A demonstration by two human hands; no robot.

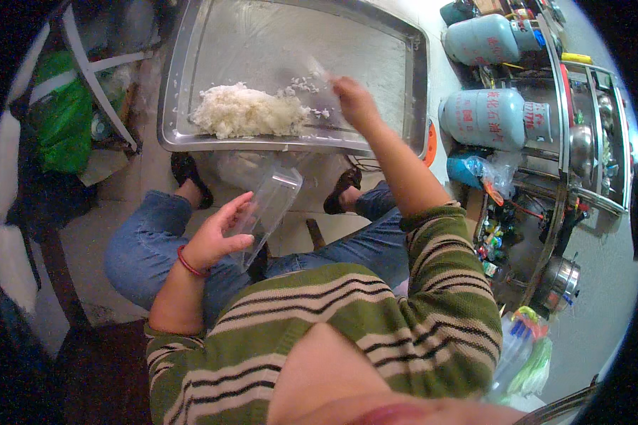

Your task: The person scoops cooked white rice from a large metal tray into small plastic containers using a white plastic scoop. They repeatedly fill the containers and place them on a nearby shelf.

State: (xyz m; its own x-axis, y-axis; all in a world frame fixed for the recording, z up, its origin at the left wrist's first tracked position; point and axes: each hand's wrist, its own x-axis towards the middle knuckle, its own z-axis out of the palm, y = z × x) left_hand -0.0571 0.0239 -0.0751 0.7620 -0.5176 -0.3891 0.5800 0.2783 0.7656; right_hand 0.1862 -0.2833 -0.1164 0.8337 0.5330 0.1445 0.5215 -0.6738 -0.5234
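My left hand [220,231] holds a clear plastic container [274,199] tilted over my lap, the thumb on its near side. Out over a large metal tray [372,37], my right hand [353,101] grips a pale utensil [317,69], perhaps a rice paddle; it is blurred and its shape is hard to make out. A mound of cooked white rice [244,112] lies along the tray's near left side. Loose rice grains [303,85] are scattered between the mound and my right hand.
Two pale-blue gas cylinders [481,118] bearing red writing stand at the right beside a metal rack [563,106]. A blue container [462,169] and plastic bags are near them. A metal pot [563,276] sits lower right. On the left are a green bag [61,117] and a white-legged stand [82,53].
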